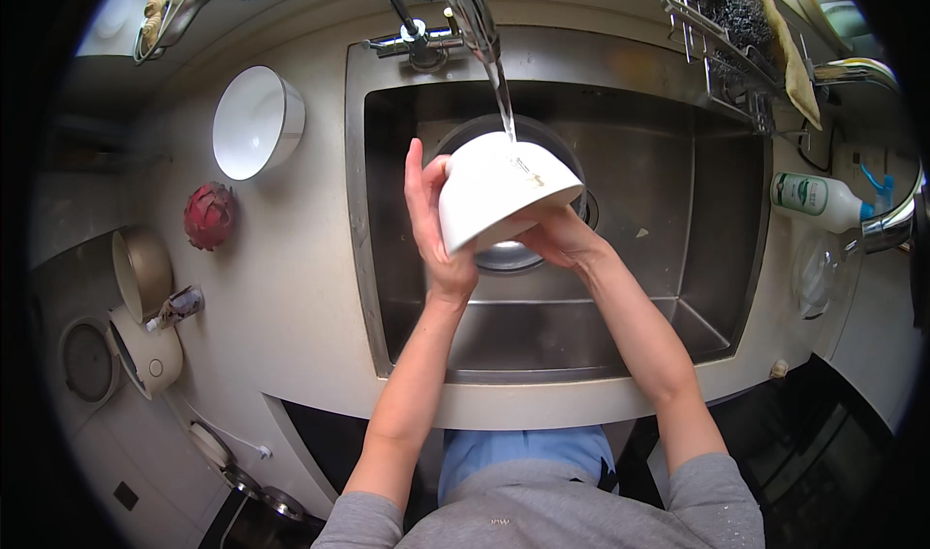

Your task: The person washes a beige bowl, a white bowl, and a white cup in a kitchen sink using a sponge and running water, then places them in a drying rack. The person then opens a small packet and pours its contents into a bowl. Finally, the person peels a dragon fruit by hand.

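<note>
A white bowl (pixel 501 186) is held tilted under the running chrome faucet (pixel 468 15), its outer base turned up into the water stream (pixel 503 102). My left hand (pixel 439 237) grips its left side, thumb and fingers spread along the wall. Reaching under the rim from the right, my right hand (pixel 563 237) supports the bowl, its fingers partly hidden inside. Below it, a round metal basin (pixel 461 131) rests on the floor of the stainless steel sink (pixel 632 273), mostly covered by the bowl and hands.
On the left counter are another white bowl (pixel 251 124), a dragon fruit (pixel 210 216) and a rice cooker (pixel 149 353). To the right stand a white bottle with a blue cap (pixel 817 200) and a clear plastic container (pixel 814 273). A wire rack (pixel 697 33) hangs beyond the sink's back right.
</note>
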Tool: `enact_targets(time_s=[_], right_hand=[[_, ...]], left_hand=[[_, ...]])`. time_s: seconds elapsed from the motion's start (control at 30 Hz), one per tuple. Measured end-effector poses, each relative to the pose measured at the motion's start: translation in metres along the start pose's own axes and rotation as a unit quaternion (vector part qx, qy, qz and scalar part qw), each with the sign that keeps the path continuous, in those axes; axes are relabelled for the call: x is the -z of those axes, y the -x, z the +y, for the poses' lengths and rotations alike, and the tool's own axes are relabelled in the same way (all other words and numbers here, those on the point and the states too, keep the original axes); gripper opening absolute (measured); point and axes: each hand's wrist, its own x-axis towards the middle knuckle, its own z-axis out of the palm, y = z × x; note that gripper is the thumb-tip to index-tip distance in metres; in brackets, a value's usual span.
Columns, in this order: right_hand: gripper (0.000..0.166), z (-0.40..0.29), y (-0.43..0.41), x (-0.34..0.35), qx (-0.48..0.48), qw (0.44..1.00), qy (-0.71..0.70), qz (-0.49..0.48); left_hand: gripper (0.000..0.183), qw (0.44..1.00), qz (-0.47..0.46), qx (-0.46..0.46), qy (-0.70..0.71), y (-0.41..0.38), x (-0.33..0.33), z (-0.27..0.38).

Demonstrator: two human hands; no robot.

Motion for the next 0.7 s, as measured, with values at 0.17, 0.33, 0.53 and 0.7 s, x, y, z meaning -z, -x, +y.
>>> enact_targets(time_s=[0.17,0.33,0.53,0.7], right_hand=[[0.057,0.009,-0.007,0.013,0.433,0.737,0.487,0.181],[0.072,0.015,0.0,0.015,0.405,0.73,0.522,0.176],[0.063,0.022,0.047,-0.033,0.436,0.573,0.692,0.043],[0.036,-0.019,-0.012,-0.077,0.421,0.521,0.738,0.078]], left_hand=[[0.064,0.842,0.082,0.333,0.416,0.026,0.002,0.001],[0.044,0.847,0.05,0.336,0.41,0.005,-0.003,0.015],[0.032,0.909,-0.114,0.306,0.261,0.011,0.02,0.0],[0.025,0.943,-0.19,0.259,0.091,0.027,0.026,0.012]])
